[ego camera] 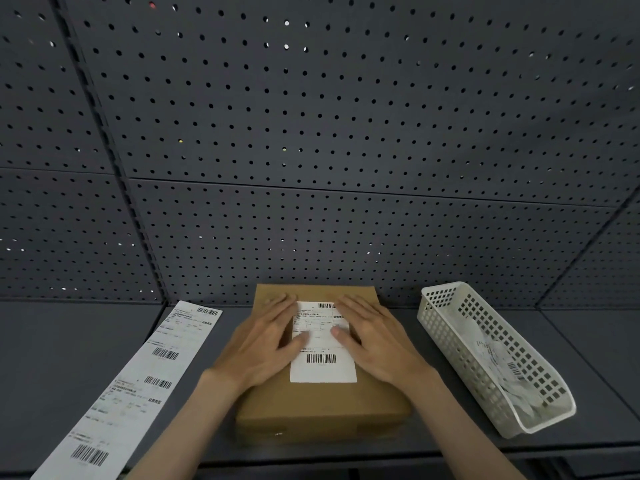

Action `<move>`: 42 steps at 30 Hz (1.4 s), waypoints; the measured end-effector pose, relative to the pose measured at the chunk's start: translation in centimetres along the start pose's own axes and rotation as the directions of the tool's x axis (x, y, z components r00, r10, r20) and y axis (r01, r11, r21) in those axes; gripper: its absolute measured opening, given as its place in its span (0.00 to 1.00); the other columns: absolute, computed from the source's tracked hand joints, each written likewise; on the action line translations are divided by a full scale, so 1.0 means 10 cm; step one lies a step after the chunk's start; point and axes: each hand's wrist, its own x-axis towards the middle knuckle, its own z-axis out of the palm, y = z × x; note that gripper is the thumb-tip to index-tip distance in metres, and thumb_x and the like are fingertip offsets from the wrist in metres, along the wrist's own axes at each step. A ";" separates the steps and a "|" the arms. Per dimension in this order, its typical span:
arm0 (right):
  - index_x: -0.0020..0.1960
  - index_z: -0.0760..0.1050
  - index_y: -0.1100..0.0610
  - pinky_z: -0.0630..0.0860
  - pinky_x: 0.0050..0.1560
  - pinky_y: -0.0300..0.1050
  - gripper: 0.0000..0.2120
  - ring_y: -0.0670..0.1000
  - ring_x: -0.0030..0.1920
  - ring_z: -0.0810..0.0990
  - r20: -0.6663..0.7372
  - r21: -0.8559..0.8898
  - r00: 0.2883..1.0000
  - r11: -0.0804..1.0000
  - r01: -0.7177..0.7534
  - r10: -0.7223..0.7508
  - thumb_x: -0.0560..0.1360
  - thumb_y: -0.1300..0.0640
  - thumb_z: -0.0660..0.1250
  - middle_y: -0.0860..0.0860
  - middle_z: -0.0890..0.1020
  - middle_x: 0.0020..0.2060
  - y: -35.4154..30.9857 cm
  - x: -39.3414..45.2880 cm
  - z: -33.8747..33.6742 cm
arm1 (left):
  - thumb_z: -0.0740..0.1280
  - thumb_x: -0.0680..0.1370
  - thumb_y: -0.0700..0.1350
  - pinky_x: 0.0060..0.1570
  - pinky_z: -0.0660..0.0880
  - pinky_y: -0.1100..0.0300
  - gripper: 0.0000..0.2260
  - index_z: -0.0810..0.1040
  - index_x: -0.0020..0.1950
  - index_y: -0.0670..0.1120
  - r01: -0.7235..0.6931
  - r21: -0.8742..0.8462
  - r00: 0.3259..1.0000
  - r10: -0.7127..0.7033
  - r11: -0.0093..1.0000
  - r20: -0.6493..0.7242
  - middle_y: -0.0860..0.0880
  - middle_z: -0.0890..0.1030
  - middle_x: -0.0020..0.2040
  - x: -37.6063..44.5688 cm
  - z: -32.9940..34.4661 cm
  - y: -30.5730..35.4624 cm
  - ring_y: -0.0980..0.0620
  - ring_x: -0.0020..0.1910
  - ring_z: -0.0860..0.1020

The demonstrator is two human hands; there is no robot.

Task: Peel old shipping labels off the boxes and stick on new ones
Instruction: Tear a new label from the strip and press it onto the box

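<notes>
Head view: flat cardboard box (322, 393) lies centre on grey worktop (69, 358), white shipping label (323, 362) on its top. Left hand (263, 344) and right hand (374, 337) press flat, fingers straight, on label sides, grasping nothing. Label strip (138, 386) lies left; white basket (491, 355) with crumpled labels right. Pegboard (311, 133) behind.

label sheet (135, 386): cut off at 7 o'clock
shipping label (322, 351): upper side edges under both hands' fingers; print unreadable
basket (485, 358): crumpled papers, print unreadable

Both hands (322, 337) press flat, seemingly smoothing, a label (322, 358) onto the box (322, 403).
</notes>
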 end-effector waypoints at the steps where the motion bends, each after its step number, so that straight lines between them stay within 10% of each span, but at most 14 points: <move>1: 0.81 0.59 0.49 0.50 0.81 0.47 0.29 0.42 0.81 0.51 0.019 0.041 0.999 0.999 0.033 -0.034 0.84 0.38 0.51 0.44 0.59 0.81 -0.03 0.00 0.01 | 0.55 0.81 0.66 0.74 0.44 0.64 0.33 0.56 0.81 0.52 -0.016 -0.023 1.000 0.016 1.000 0.001 0.58 0.53 0.81 -0.01 0.01 0.05 0.65 0.77 0.46; 12: 0.80 0.61 0.44 0.49 0.80 0.44 0.30 0.35 0.78 0.48 0.016 0.065 1.000 0.998 -0.014 0.013 0.82 0.34 0.52 0.36 0.58 0.79 0.13 -0.13 0.00 | 0.59 0.74 0.73 0.79 0.51 0.57 0.36 0.62 0.79 0.58 0.014 -0.088 1.000 -0.013 0.996 0.010 0.68 0.55 0.77 -0.12 0.04 -0.05 0.68 0.77 0.47; 20: 0.76 0.70 0.51 0.58 0.79 0.47 0.34 0.44 0.76 0.65 -0.121 0.202 0.964 0.956 -0.211 0.238 0.77 0.32 0.62 0.43 0.69 0.76 0.22 -0.26 -0.06 | 0.66 0.74 0.68 0.74 0.58 0.59 0.35 0.65 0.77 0.56 0.226 -0.224 0.957 -0.259 0.948 -0.128 0.60 0.63 0.77 -0.29 -0.05 -0.15 0.59 0.76 0.60; 28: 0.76 0.68 0.50 0.74 0.66 0.46 0.38 0.46 0.67 0.73 0.080 0.807 0.770 0.412 -0.423 0.634 0.71 0.42 0.77 0.47 0.73 0.72 0.02 -0.62 -0.04 | 0.74 0.62 0.70 0.67 0.68 0.54 0.47 0.66 0.77 0.51 0.440 -0.679 0.804 -0.595 0.587 0.006 0.51 0.70 0.75 -0.58 0.01 -0.13 0.51 0.72 0.69; 31: 0.77 0.66 0.53 0.77 0.60 0.43 0.38 0.47 0.64 0.77 0.211 0.857 0.720 0.229 -0.462 0.661 0.72 0.44 0.76 0.50 0.74 0.71 -0.07 -0.74 0.02 | 0.75 0.59 0.70 0.63 0.69 0.57 0.52 0.66 0.77 0.48 0.459 -0.797 0.763 -0.633 0.392 0.128 0.50 0.73 0.71 -0.70 0.09 -0.07 0.51 0.68 0.73; 34: 0.74 0.69 0.55 0.75 0.44 0.36 0.32 0.43 0.54 0.79 0.305 0.888 0.700 0.072 -0.453 0.645 0.74 0.44 0.74 0.48 0.79 0.62 -0.17 -0.84 0.03 | 0.76 0.68 0.63 0.58 0.72 0.57 0.37 0.73 0.71 0.48 0.462 -0.843 0.757 -0.618 0.276 0.212 0.57 0.80 0.59 -0.84 0.13 0.02 0.56 0.55 0.79; 42: 0.66 0.75 0.54 0.83 0.49 0.49 0.28 0.53 0.52 0.86 0.405 0.904 0.709 -0.139 -0.404 0.577 0.70 0.48 0.79 0.51 0.87 0.52 -0.32 -0.88 0.04 | 0.78 0.57 0.62 0.54 0.80 0.47 0.35 0.79 0.61 0.50 0.400 -0.905 0.787 -0.560 0.144 0.258 0.51 0.87 0.51 -0.86 0.17 0.21 0.51 0.50 0.85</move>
